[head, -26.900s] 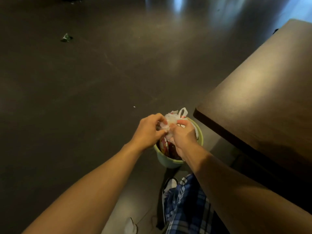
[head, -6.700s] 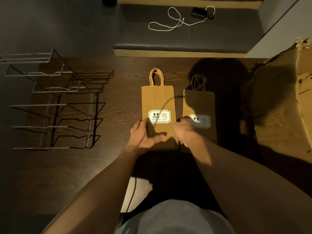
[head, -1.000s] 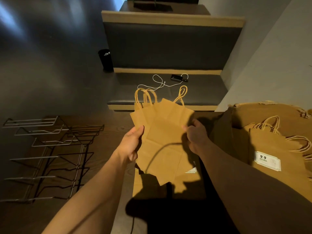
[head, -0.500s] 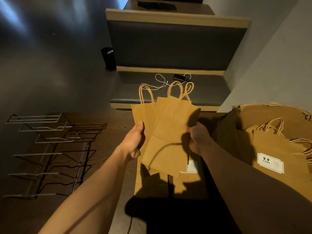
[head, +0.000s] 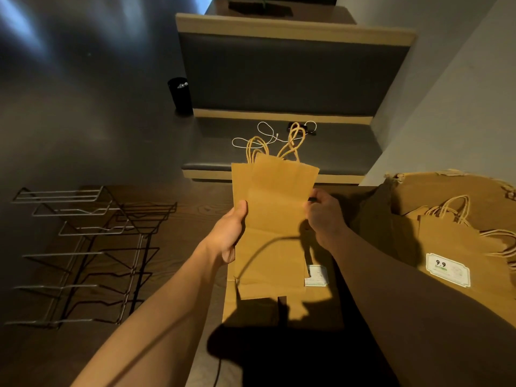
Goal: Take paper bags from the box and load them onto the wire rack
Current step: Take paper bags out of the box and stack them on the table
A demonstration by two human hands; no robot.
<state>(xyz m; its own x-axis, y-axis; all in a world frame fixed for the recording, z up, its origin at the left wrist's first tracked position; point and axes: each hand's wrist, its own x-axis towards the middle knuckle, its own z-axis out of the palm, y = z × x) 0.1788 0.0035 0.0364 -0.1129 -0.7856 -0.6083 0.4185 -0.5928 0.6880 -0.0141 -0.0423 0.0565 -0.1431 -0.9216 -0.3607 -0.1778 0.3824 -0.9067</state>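
Bags in hand: I hold a small stack of flat paper bags (head: 272, 219) upright over the desk (head: 195, 202), twisted-cord handles up, plain sides toward me.
Left grip: my left hand (head: 227, 236) clasps the stack's left edge, thumb across the front.
Right grip: my right hand (head: 324, 216) is curled round the right edge, pinching it.
How they will handle: I judge them light and thin, stiff enough folded to stand in a slot, but ready to fan apart or slide on each other; the top edges already sit uneven. Paper creases and tears if squeezed hard.
Where to take hold: by the side edges near mid-height, as now, so the stack stays square; the cord handles would let the bags swing and splay.
Other bags: two more lie flat on the desk under my hands, a white label (head: 317, 276) showing; many more sit in the box (head: 446, 191) at my right, one with a "9.9" sticker.
Wire rack: the wire rack (head: 89, 247) stands on the desk well to my left, its tiers bare of bags.
Surface: dark wood-grain desk, hard and level, strongly shadowed by my arms.
Room: dim; a padded bench seat (head: 279, 143) beyond the desk carries a white cable and a small dark device; a black bin (head: 180, 93) stands on the glossy floor.
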